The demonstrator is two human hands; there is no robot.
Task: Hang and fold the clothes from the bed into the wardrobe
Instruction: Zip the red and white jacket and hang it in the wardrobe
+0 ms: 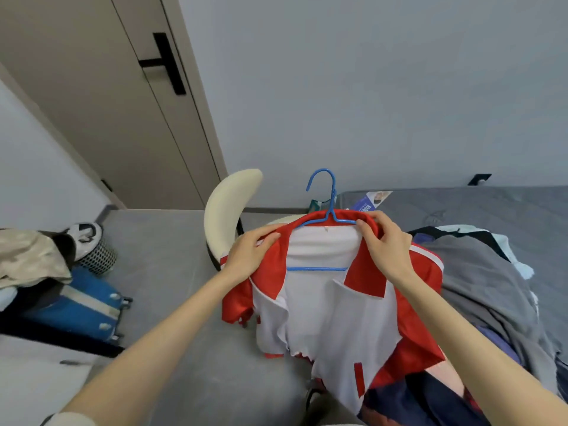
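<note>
Left hand (250,256): fingers curled over the red left shoulder of the jacket (322,305), gripping the cloth. Thumb hidden under the fabric.
Right hand (385,244): pinches the red collar just right of the hanger neck, with thumb and fingertips closed on the fold. Fingertips lie at the hanger wire; cannot tell whether they touch it.

Jacket: red and white, front open, white lining facing the camera. It is held up between the two hands, over the near left edge of the bed (498,207), with its hem hanging toward the viewer.
Hanger (331,206): blue wire, inside the jacket. Hook stands upright above the collar, and the lower bar shows across the open front.

Right of the jacket: grey garment (479,290) heaped on the bed, with pale blue and dark cloth showing at its far edge. Dark navy garment (430,401) near, below the jacket hem.
Far on the mattress: a printed booklet (372,199).

Left of the jacket: cream chair back (227,204), curved, just beyond the left hand.
Far left, on the grey floor (172,272): blue suitcase (76,302) lying flat, mesh bin (98,258) beyond it, beige cloth (27,256) draped at the frame edge.
Far: beige door (101,112) with a black handle (166,61), and a plain grey wall (368,87).
</note>
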